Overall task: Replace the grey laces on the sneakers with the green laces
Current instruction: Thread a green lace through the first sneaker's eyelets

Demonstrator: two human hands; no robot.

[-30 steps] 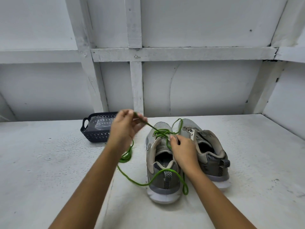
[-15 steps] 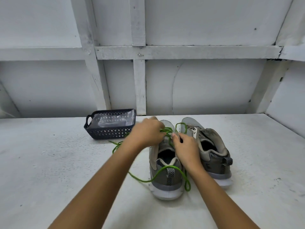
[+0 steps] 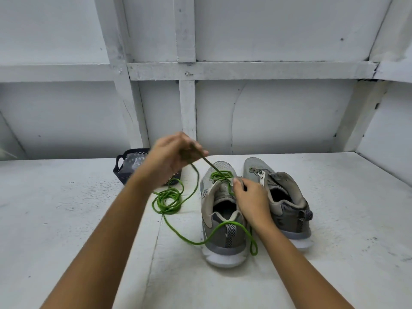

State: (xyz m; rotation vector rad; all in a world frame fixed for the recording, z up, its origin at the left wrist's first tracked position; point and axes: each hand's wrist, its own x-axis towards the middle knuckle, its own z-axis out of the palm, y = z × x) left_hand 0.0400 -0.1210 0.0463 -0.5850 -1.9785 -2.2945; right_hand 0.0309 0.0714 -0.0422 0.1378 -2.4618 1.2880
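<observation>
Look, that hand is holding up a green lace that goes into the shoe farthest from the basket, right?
Not quite. In the head view, the green lace that the left hand holds up goes into the left shoe, the one nearest the basket. The right shoe, farthest from it, shows no green lace.

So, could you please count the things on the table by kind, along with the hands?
Sneakers: 2
Green lace: 1 that I can trace; cannot tell whether the coil is a second
Basket: 1
Clear plastic bag, in the basket: 1
Hands: 2, left hand and right hand
Total: 7
</observation>
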